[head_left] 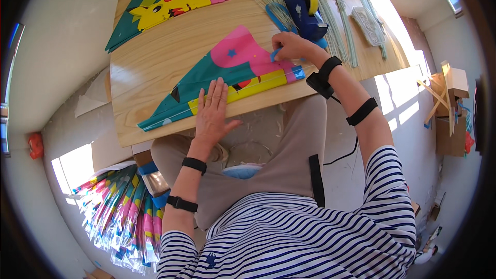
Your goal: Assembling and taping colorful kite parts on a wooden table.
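A folded kite sail of thin teal, pink and yellow printed sheet lies along the table's near edge. My left hand rests flat on its yellow lower part, fingers stretched out and thumb apart. Along that edge runs a thin pale rod, partly covered by the left fingers. My right hand is closed in a pinch above the sail's right corner. Between its fingertips shows a short strip of blue tape. Another blue patch sits on the sail's right end, below that hand.
Beyond the right hand stands a navy tape dispenser with a yellow roll. Bundles of thin rods and a clear plastic box lie to the right. A second printed sail lies far left. Bagged kites fan out at lower left.
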`<state>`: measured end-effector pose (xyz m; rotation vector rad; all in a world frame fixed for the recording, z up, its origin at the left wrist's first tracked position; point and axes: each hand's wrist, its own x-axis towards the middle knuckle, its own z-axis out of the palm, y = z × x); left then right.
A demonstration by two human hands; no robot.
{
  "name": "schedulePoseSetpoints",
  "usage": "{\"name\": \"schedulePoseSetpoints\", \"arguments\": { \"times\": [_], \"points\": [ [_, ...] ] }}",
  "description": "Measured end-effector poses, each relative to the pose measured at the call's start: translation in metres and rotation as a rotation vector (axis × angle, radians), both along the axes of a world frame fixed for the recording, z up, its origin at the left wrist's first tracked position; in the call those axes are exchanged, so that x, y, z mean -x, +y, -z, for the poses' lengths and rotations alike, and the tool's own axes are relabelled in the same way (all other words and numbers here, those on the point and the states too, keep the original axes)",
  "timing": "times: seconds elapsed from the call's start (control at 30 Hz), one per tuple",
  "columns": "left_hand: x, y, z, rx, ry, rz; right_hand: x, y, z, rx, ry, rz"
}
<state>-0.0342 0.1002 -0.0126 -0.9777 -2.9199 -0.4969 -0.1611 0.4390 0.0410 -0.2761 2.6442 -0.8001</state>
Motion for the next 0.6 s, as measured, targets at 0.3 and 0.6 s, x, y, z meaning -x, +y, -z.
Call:
{"name": "schedulePoseSetpoints", "arguments": {
  "times": [0.3,0.6],
  "points": [
    [-0.001,0.000,0.000,0.009,-0.001,-0.012,-0.010,0.023,0.000,-0.243,0.189,-0.030],
    [0.000,0.000,0.004,0.005,0.014,-0.006,-0.014,0.007,0.018,-0.430,0.264,-0.090]
  ]
}}
